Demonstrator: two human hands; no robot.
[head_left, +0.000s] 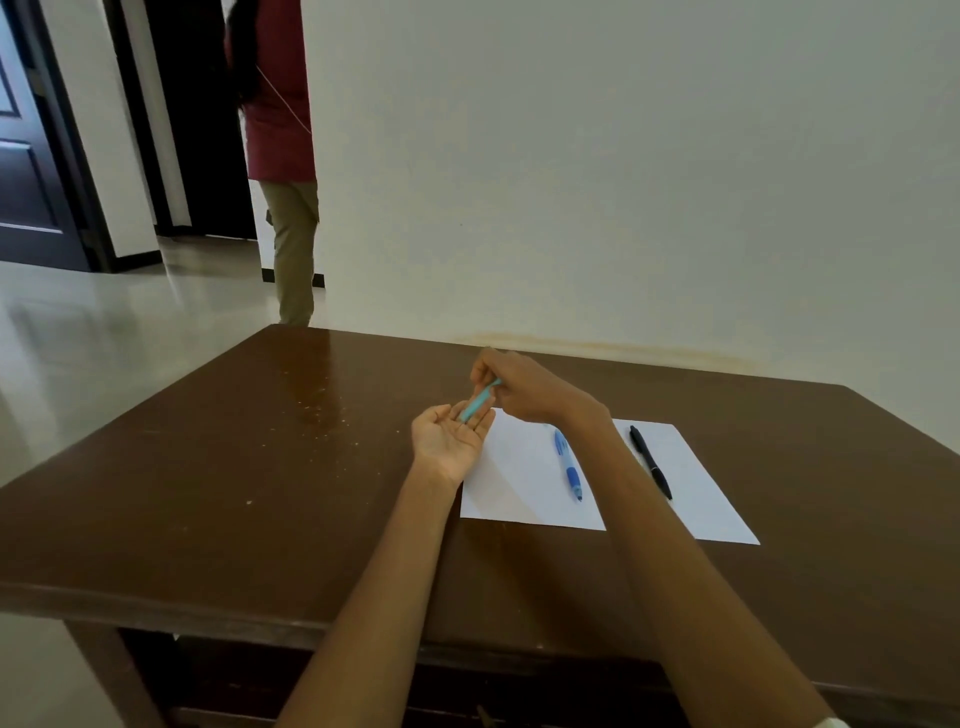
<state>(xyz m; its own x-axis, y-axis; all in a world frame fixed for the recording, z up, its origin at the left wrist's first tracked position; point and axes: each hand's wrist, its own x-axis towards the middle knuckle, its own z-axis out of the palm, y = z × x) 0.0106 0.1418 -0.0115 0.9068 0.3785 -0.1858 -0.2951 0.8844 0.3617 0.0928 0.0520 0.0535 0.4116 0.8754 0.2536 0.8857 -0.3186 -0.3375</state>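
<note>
My right hand (524, 387) pinches the upper end of a light teal pen (477, 403) above the brown table (218, 467). The pen's lower end rests on the fingers of my left hand (451, 435), which lies palm up with relaxed fingers just left of a white sheet of paper (519, 478). A blue pen (569, 465) and a black pen (650, 461) lie on the paper, to either side of my right forearm.
The table stands against a pale wall (623, 182). A person in a red top and khaki trousers (285, 156) stands by a dark doorway at the far left. Shiny floor (104, 332) lies to the left of the table.
</note>
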